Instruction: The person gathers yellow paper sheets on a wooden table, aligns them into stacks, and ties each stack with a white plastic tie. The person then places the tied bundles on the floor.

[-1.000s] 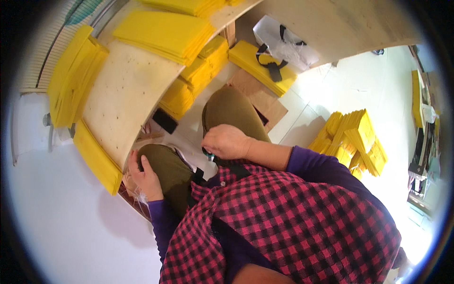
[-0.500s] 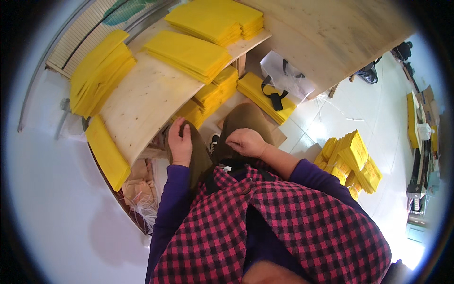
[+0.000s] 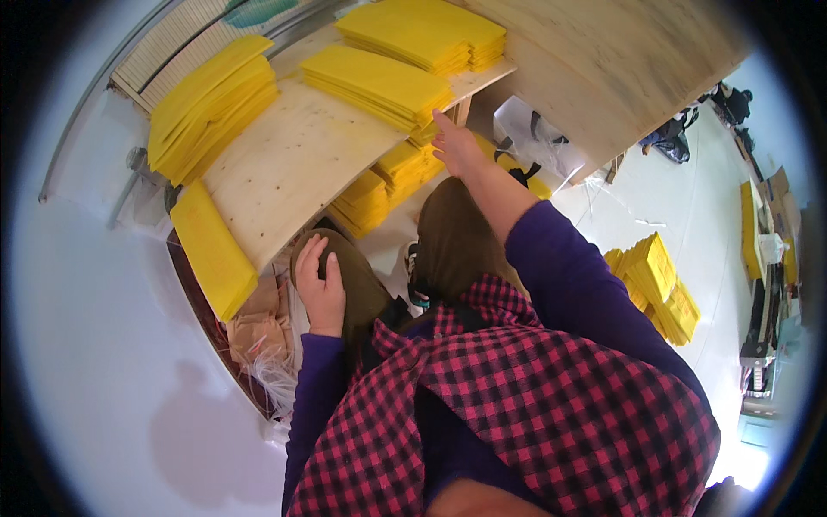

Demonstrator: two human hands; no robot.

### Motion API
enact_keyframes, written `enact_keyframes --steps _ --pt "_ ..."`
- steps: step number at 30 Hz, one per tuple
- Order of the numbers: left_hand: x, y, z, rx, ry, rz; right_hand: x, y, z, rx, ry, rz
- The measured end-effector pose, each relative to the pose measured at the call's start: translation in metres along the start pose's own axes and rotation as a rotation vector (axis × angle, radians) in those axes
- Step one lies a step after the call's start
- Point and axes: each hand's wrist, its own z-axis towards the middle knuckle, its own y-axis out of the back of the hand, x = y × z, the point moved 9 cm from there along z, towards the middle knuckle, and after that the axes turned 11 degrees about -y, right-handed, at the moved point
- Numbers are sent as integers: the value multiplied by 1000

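A second pale wooden board (image 3: pixel 637 69) slants across the upper right. Under its edge lies a crumpled clear plastic sheet (image 3: pixel 534 129) with black straps on it. On the white floor (image 3: pixel 655 207) to the right stands a heap of yellow packets (image 3: pixel 655 284), well apart from the bench. Farther right, near the rim, a machine (image 3: pixel 762 284) carries more yellow pieces. At lower left, brown paper bags (image 3: pixel 254 332) and loose white string (image 3: pixel 276 379) lie below the bench edge. A ribbed white panel (image 3: pixel 181 52) runs along the upper left.
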Motion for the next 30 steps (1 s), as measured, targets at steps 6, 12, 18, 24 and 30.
enact_keyframes --steps 6,12,18,24,30 --pt "11 16 -1 -7 41 52 -7 -33 71 -10 -223 107" --pt "28 6 10 46 31 83 -20 -37 78 -29 -208 146" --pt "29 -3 17 86 52 103 -30 -36 65 -73 -235 148" --pt "33 -7 19 134 68 154 -26 -34 63 -91 -211 158" --pt "35 -13 19 142 70 180 -21 -40 48 -77 -176 138"
